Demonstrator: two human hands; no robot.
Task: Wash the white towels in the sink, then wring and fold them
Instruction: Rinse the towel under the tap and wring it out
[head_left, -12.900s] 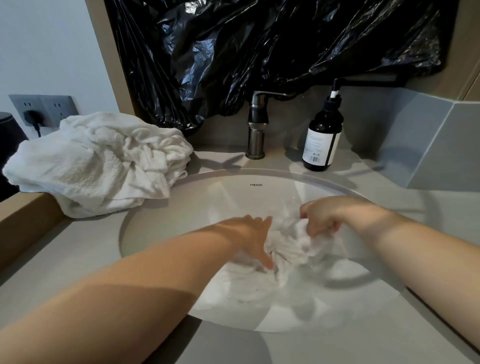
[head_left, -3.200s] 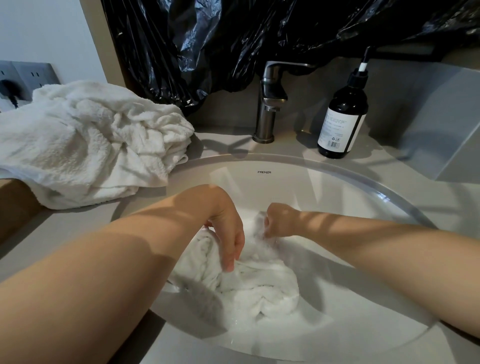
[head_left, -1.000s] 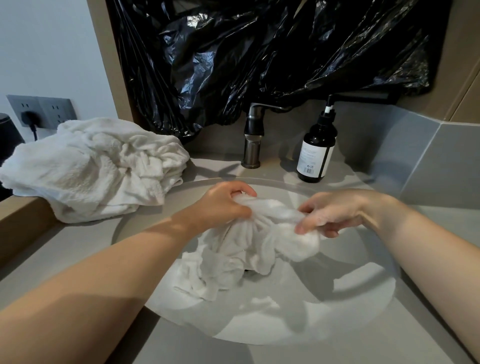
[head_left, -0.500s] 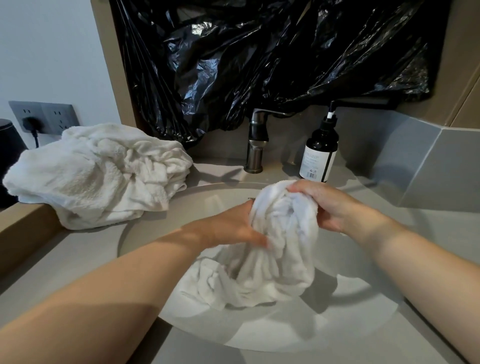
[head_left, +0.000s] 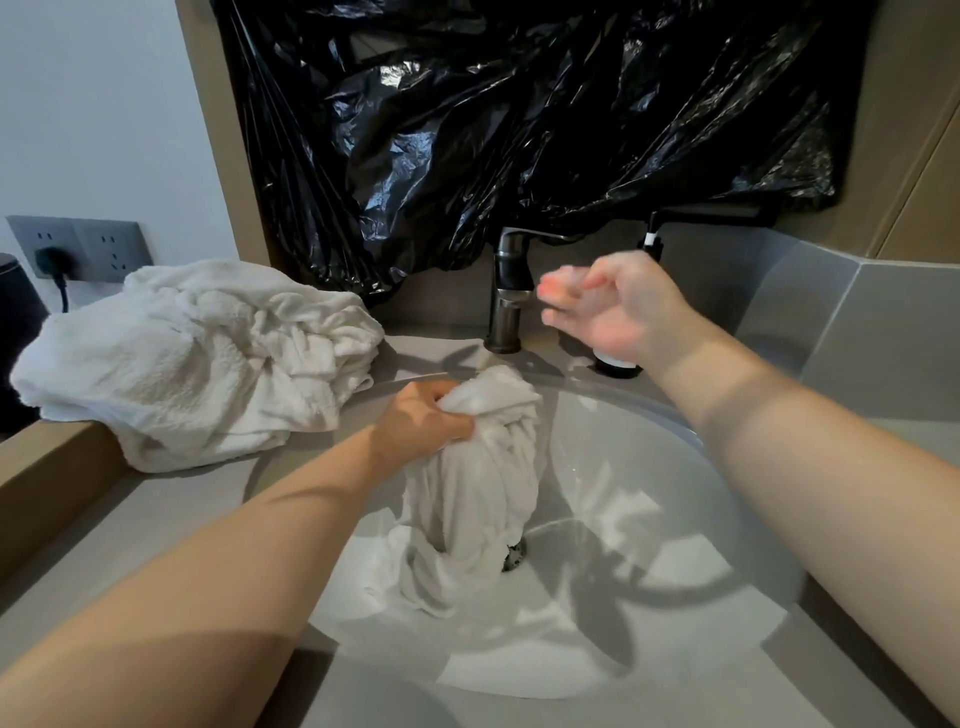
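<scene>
A grey tabletop (head_left: 156, 519) is running along a bathroom wall, and a round white sink (head_left: 675, 519) is sitting sunk into it. A big shiny black plastic bag (head_left: 519, 130) is hanging over the far wall above the sink. The left hand (head_left: 421, 421) is gripping the top of a wet white towel (head_left: 478, 499) with its fingers curled tight, holding it up at the far left side of the sink. The towel is hanging down in a bunch, and its bottom end is lying in the sink just beside the drain (head_left: 515, 556). The right hand (head_left: 618, 306) is floating in the air, far and to the right of the towel, not touching it. It is holding nothing, its fingers are loose and spread, and they are looking blurry. A dark metal tap (head_left: 511, 291) is standing just left of that hand. A dark bottle (head_left: 615, 362) is standing behind the hand, so most of it is hiding. A pile of white towels (head_left: 197, 358) is lying on the tabletop at the far left, near the left hand. On the left wall, a plug (head_left: 52, 258) is sitting in a grey socket (head_left: 83, 247).
</scene>
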